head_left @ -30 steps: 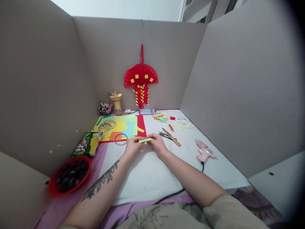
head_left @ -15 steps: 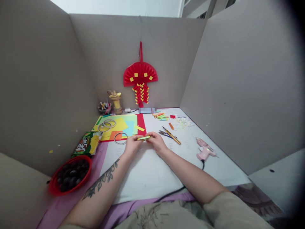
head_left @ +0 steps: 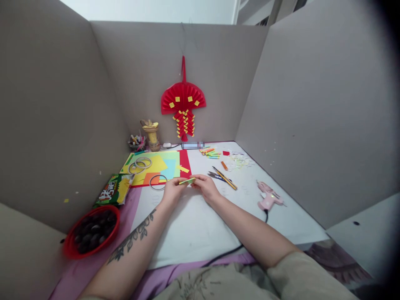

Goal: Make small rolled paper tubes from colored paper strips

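Note:
Between my two hands is a small strip of yellow-green paper [head_left: 187, 181], held a little above the white table cover. My left hand [head_left: 174, 189] pinches its left end. At the other end, the fingers of my right hand [head_left: 204, 186] are closed on the same strip; some fingertips are hidden behind it. A metal ring [head_left: 150, 183] lies just left of my left hand. Scissors [head_left: 215, 176] and a yellow pencil [head_left: 229, 182] rest to the right of my right hand.
Coloured paper sheets [head_left: 156, 161] lie back left, with more rings on them. A pink glue gun [head_left: 268, 196] with a black cord is at right. Rolled paper tubes [head_left: 210, 153] lie behind. A red bowl [head_left: 116, 229] of dark round things and a snack bag [head_left: 113, 191] stand left.
The paper strip has tilted slightly, and its right end is more covered by my right fingers. Both hands keep their hold in nearly the same place.

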Action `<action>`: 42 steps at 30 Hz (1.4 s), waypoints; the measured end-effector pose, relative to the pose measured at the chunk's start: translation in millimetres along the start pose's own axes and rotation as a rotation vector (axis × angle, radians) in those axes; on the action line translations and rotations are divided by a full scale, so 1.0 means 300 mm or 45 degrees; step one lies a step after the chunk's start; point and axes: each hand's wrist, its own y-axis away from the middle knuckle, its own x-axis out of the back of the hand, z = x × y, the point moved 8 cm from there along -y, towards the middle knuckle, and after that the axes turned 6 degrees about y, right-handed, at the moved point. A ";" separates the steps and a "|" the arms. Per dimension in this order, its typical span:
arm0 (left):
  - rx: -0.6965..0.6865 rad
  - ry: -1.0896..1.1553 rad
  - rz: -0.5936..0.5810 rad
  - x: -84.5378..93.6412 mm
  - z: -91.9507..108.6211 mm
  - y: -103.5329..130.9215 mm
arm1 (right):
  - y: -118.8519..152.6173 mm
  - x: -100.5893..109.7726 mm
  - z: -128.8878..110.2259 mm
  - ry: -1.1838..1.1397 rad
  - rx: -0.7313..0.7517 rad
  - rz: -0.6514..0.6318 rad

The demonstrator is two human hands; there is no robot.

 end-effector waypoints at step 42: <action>0.134 0.203 -0.052 -0.010 -0.028 -0.006 | -0.006 -0.010 0.012 -0.002 -0.010 -0.106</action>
